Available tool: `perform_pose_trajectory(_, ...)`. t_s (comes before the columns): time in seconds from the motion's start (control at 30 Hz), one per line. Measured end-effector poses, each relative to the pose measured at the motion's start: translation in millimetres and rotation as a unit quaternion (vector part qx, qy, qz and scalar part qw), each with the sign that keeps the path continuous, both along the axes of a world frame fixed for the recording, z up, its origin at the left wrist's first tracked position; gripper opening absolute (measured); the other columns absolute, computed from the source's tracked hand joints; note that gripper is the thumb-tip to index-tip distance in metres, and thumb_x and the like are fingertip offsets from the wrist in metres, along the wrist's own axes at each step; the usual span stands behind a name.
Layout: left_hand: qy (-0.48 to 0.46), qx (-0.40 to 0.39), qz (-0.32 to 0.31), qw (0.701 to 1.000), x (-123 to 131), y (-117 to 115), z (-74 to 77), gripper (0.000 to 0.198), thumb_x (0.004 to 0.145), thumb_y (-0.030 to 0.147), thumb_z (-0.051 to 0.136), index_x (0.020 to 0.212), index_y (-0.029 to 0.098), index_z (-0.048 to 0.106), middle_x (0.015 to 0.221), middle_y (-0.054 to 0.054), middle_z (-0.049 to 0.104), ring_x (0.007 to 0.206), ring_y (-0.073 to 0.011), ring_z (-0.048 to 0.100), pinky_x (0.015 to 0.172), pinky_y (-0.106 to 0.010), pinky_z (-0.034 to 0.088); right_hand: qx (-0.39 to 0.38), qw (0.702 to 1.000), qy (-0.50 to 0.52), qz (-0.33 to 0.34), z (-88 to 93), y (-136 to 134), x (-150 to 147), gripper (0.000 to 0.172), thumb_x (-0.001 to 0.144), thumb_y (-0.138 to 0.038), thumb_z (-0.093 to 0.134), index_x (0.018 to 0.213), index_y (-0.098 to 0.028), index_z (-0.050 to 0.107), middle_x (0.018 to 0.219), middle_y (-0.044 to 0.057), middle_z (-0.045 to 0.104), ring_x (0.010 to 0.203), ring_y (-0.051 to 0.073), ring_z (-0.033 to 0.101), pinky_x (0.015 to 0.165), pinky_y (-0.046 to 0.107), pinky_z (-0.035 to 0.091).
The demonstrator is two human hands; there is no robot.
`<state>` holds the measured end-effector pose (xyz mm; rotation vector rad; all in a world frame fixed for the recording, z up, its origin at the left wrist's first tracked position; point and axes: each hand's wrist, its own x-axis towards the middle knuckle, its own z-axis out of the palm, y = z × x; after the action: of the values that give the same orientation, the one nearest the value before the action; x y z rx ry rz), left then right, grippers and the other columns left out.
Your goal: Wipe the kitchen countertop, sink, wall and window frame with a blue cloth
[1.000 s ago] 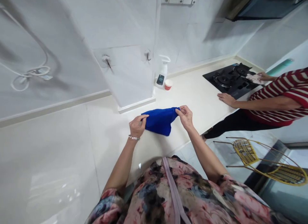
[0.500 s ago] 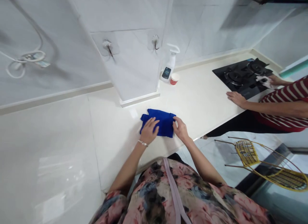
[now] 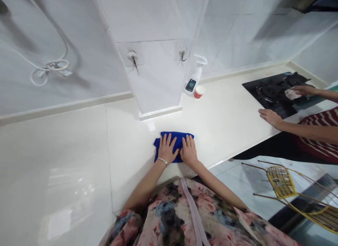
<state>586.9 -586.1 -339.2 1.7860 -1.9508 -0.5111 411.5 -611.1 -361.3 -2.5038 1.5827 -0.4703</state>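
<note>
A folded blue cloth [image 3: 177, 137] lies on the pale countertop [image 3: 132, 140] in front of me. My left hand [image 3: 167, 149] rests flat on its left half, fingers spread and pointing away from me. On the right half lies my right hand [image 3: 188, 151], also flat, with its fingers stretched toward the far edge. Both palms cover much of the cloth, and a small flap sticks out at its left side.
Beyond the cloth a wall pillar [image 3: 158, 80] with hooks meets the counter. A white spray bottle [image 3: 192, 82] and a red paper cup [image 3: 199, 92] stand right of it. A co-worker's hand [image 3: 303, 91] holds a white cloth on the black gas stove [image 3: 280, 105]. A yellow chair [image 3: 282, 182] stands below.
My right hand has gone from the cloth's right edge to lying flat on top of it. My left hand has flattened too. The co-worker's wiping hand has shifted over the stove.
</note>
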Motion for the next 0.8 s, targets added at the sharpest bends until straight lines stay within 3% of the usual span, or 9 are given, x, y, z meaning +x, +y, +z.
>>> perform_pose_trajectory(0.1,0.011,-0.003,0.055,0.998,9,25,-1.9,0.067,0.094,0.04,0.065,0.158,0.021,0.053,0.173,-0.014,0.03,0.162,-0.0429,0.018,0.132,-0.065,0.015,0.009,0.998,0.041,0.045,7.4,7,21,0.074,0.09,-0.023,0.055,0.158,0.004,0.043,0.169,0.032,0.03,0.162,0.045,0.017,0.129,0.069,0.024)
perform_pose_trajectory(0.17,0.013,0.0,0.093,0.996,15,24,-2.0,0.066,0.095,0.042,0.063,0.157,0.022,0.054,0.173,-0.013,0.031,0.163,-0.0424,0.019,0.133,-0.064,0.014,0.021,0.996,0.058,0.071,11.0,-3,33,0.076,0.09,-0.023,0.055,0.159,0.006,0.041,0.169,0.032,0.028,0.163,0.045,0.015,0.13,0.067,0.022)
perform_pose_trajectory(0.33,-0.001,0.014,0.143,0.99,28,-26,1.5,0.063,0.097,0.042,0.06,0.155,0.02,0.057,0.173,-0.015,0.031,0.162,-0.0442,0.019,0.132,-0.066,0.01,0.018,0.998,0.032,0.057,8.2,-51,55,0.074,0.091,-0.023,0.051,0.158,0.007,0.041,0.168,0.033,0.029,0.161,0.047,0.017,0.126,0.071,0.026)
perform_pose_trajectory(0.6,-0.019,0.036,0.098,0.994,24,-107,9.9,0.058,0.103,0.039,0.051,0.156,0.018,0.055,0.172,-0.016,0.034,0.161,-0.0388,0.022,0.132,-0.061,0.014,0.001,1.0,-0.031,-0.006,-4.2,-114,53,0.074,0.093,-0.024,0.045,0.161,0.005,0.035,0.17,0.033,0.024,0.161,0.045,0.014,0.124,0.075,0.026)
perform_pose_trajectory(0.8,-0.092,0.06,0.138,0.984,11,-131,9.4,0.054,0.106,0.043,0.045,0.157,0.028,0.053,0.168,-0.011,0.041,0.155,-0.0339,0.033,0.13,-0.058,0.025,-0.001,1.0,0.006,-0.023,-5.8,-144,56,0.072,0.093,-0.028,0.043,0.156,0.008,0.04,0.165,0.032,0.034,0.16,0.042,0.017,0.125,0.069,0.028)
